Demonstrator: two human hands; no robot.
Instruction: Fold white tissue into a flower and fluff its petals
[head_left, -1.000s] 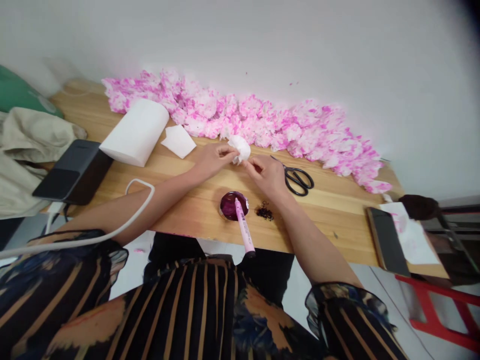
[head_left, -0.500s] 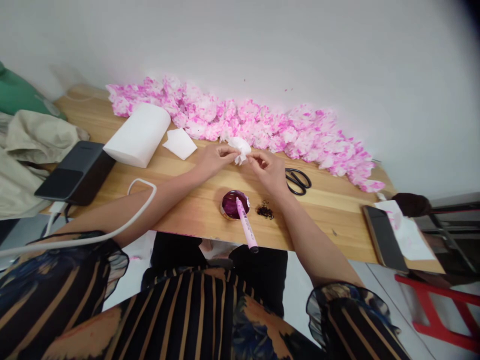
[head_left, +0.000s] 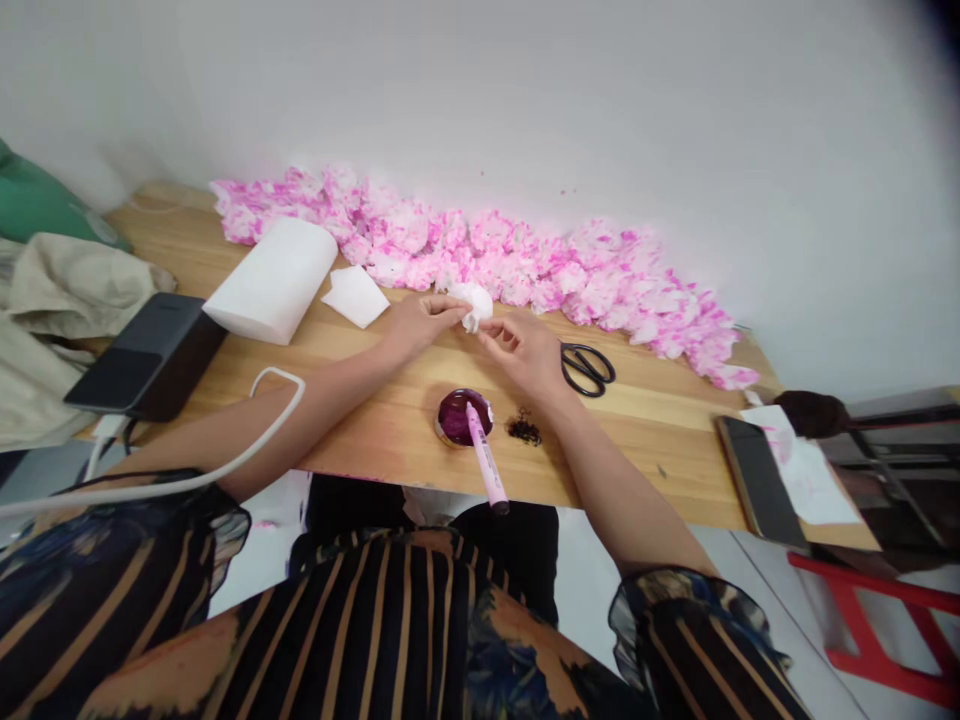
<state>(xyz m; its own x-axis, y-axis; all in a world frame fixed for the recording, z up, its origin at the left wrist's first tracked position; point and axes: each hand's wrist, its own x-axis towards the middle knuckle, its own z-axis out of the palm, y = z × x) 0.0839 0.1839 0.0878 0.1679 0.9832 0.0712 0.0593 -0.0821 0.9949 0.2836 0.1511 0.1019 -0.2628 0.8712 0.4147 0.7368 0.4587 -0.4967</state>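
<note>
A crumpled white tissue flower (head_left: pixel 475 298) is held up over the wooden table, in front of the row of pink-and-white tissue flowers (head_left: pixel 600 275). My left hand (head_left: pixel 416 328) pinches its left side between thumb and fingertips. From the right, my right hand (head_left: pixel 525 352) has its thumb and index fingertip closed at the flower's lower edge. Black-handled scissors (head_left: pixel 589 370) lie beside my right wrist, their blades hidden. Below my hands stands a small round container with purple inside (head_left: pixel 453 420). A pink marker (head_left: pixel 487 465) leans on it, its dark end toward me.
Left are a thick white tissue stack (head_left: pixel 274 275), a folded tissue (head_left: pixel 357 297) and a black box-shaped device (head_left: pixel 146 355) with a white cable (head_left: pixel 259 440) crossing my left forearm. Dark curly bits (head_left: pixel 523 428) lie near the container. A phone (head_left: pixel 759 480) rests at the right edge.
The view has shifted slightly, so the whole scene sits a little lower and to the left. My right fingers have moved slightly at the tissue flower; both hands stay at it.
</note>
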